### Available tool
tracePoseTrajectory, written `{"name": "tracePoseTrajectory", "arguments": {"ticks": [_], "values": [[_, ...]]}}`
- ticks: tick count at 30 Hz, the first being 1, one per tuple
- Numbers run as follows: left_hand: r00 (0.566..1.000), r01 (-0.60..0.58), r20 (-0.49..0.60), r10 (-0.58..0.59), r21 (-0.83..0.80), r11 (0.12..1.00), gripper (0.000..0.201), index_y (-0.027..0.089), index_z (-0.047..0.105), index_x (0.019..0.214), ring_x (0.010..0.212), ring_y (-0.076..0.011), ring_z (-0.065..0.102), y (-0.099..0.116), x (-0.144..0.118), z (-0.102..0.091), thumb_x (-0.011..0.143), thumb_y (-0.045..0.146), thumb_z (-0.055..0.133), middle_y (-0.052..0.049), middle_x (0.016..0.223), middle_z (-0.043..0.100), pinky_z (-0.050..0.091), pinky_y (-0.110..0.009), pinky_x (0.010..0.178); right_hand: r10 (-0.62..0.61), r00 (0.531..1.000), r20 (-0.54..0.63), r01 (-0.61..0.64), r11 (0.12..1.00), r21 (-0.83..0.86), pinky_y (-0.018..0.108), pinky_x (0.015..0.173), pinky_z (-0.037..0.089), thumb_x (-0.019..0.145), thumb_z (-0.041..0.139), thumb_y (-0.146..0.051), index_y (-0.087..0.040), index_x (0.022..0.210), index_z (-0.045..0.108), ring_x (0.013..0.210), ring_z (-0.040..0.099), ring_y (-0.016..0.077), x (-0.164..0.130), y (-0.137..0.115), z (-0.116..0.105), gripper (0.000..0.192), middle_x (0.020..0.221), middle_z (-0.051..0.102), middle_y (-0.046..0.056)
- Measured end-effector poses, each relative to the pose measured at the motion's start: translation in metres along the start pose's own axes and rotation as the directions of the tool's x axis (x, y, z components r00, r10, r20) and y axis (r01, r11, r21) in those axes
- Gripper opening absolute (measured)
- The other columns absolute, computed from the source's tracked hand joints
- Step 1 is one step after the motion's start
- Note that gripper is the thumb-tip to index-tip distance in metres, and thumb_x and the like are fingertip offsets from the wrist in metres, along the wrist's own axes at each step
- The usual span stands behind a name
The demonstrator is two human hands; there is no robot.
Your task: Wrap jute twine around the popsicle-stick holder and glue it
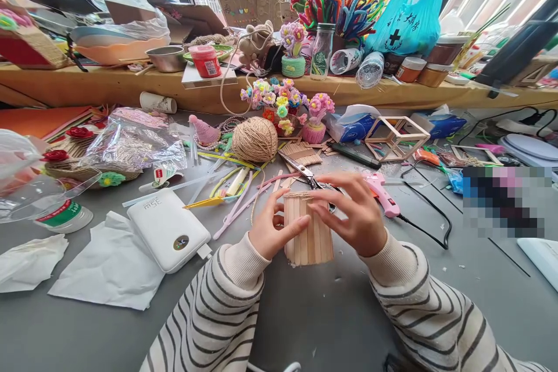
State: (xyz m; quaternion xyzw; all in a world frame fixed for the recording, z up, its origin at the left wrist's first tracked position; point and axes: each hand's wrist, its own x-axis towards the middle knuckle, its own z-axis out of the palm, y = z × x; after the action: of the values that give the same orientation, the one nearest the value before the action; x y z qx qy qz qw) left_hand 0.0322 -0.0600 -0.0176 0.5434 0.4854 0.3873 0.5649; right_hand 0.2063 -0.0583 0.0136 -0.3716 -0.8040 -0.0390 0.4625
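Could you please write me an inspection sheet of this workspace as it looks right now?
Surface: grey table, crowded at the back, barer near the person.
Job's things: stick cup, upright on the table, twine around its rim.
Clutter: twine ball, scissors, power bank, paper sheets, stick frame, loose sticks and pipe cleaners.
Grippers: left hand and right hand hold the cup from both sides.
Cables: black cord from the pink glue gun.
Surroundings: wooden ledge with jars, craft flowers, blue bag; windows behind.
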Motion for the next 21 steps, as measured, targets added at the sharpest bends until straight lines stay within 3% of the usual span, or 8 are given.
{"name": "tracePoseTrajectory", "arguments": {"ticks": [3, 9, 13, 17, 19, 21], "values": [[0.997, -0.029, -0.071, 0.031, 0.037, 0.999, 0.071, 0.019, 0.040, 0.113, 0.072, -0.0186, 0.061, 0.001, -0.002, 0.004, 0.058, 0.055, 0.068, -0.006, 0.091, 0.055, 0.050, -0.037, 0.068, -0.124, 0.992, 0.037, 0.128, 0.986, -0.109, 0.039, 0.086, 0.048, 0.082, 0.054, -0.017, -0.026, 0.098, 0.062, 0.099, 0.057, 0.0201, -0.003, -0.005, 0.003, 0.020, 0.102, 0.066, 0.005], [0.992, -0.046, -0.116, 0.050, 0.036, 0.998, 0.069, 0.019, 0.042, 0.108, 0.070, -0.0178, 0.060, 0.002, -0.004, 0.006, 0.056, 0.056, 0.067, -0.005, 0.089, 0.055, 0.049, -0.036, 0.067, -0.114, 0.992, 0.052, 0.119, 0.988, -0.101, 0.038, 0.086, 0.048, 0.083, 0.051, -0.015, -0.026, 0.100, 0.061, 0.096, 0.059, 0.0191, -0.008, -0.003, 0.005, 0.022, 0.100, 0.067, 0.003], [0.994, -0.024, -0.110, 0.023, -0.003, 1.000, 0.071, 0.019, 0.041, 0.110, 0.069, -0.0184, 0.062, 0.002, -0.004, 0.005, 0.056, 0.057, 0.067, -0.008, 0.094, 0.056, 0.050, -0.037, 0.066, -0.074, 0.996, -0.045, 0.069, 0.994, -0.089, 0.037, 0.077, 0.051, 0.080, 0.053, -0.012, -0.026, 0.093, 0.060, 0.084, 0.062, 0.0183, -0.004, -0.006, 0.002, 0.020, 0.089, 0.068, 0.003], [0.993, -0.014, -0.114, 0.007, -0.062, 0.998, 0.071, 0.018, 0.041, 0.110, 0.073, -0.0190, 0.062, 0.003, -0.003, 0.002, 0.058, 0.057, 0.066, -0.010, 0.098, 0.057, 0.049, -0.038, 0.072, 0.176, 0.970, -0.169, -0.157, 0.980, 0.118, 0.037, 0.077, 0.051, 0.078, 0.056, -0.011, -0.024, 0.087, 0.058, 0.083, 0.061, 0.0177, -0.003, -0.006, 0.000, 0.016, 0.085, 0.066, 0.003], [0.992, -0.020, -0.128, 0.005, -0.121, 0.992, 0.072, 0.017, 0.041, 0.111, 0.083, -0.0229, 0.062, 0.004, -0.003, 0.000, 0.057, 0.057, 0.067, -0.012, 0.100, 0.058, 0.049, -0.037, 0.074, 0.377, 0.906, -0.193, -0.315, 0.904, 0.287, 0.035, 0.074, 0.052, 0.078, 0.057, -0.015, -0.022, 0.085, 0.058, 0.083, 0.061, 0.0172, -0.005, -0.002, 0.000, 0.010, 0.084, 0.065, 0.004], [0.991, -0.031, -0.134, 0.003, -0.204, 0.978, 0.071, 0.017, 0.042, 0.111, 0.095, -0.0272, 0.059, 0.004, -0.002, -0.002, 0.057, 0.055, 0.068, -0.013, 0.103, 0.060, 0.049, -0.037, 0.075, 0.559, 0.804, -0.203, -0.436, 0.786, 0.438, 0.032, 0.068, 0.053, 0.078, 0.058, -0.021, -0.021, 0.084, 0.058, 0.079, 0.061, 0.0156, -0.007, 0.005, 0.001, 0.006, 0.083, 0.064, 0.004]]}}
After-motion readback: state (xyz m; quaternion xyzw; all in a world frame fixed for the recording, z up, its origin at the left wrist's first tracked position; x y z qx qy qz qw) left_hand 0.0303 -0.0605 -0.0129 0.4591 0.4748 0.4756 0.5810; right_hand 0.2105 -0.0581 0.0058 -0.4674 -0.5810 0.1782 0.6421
